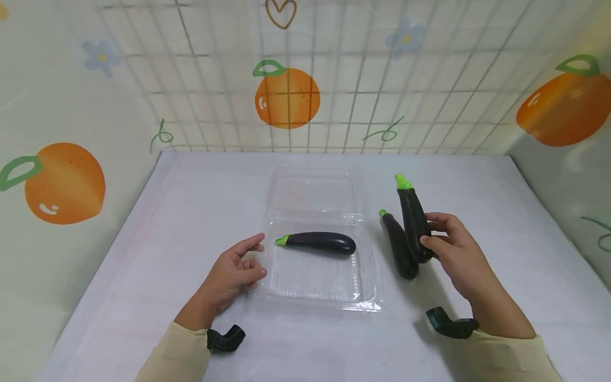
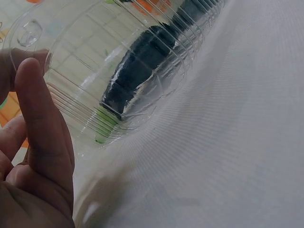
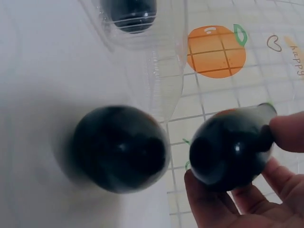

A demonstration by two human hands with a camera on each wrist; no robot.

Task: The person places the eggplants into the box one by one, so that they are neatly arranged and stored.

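Note:
My right hand (image 1: 453, 249) grips a dark eggplant (image 1: 413, 217) between thumb and fingers, its bright green stem pointing away from me. Close to its left lies a second eggplant (image 1: 400, 249) on the table, partly overlapped in the head view. A third eggplant (image 1: 324, 242) rests sideways in the base of a clear hinged plastic container (image 1: 310, 284), stem to the left. The lid (image 1: 315, 191) is folded back, flat behind the base. With thumb and index finger spread apart, my left hand (image 1: 231, 273) touches the container's left edge; its other fingers are bent.
A white cloth covers the table (image 1: 157, 254). Behind it hangs a grid-patterned backdrop (image 1: 215, 106) with printed oranges, and similar printed sheets stand at both sides. Black wrist cameras (image 1: 225, 338) sit below each hand.

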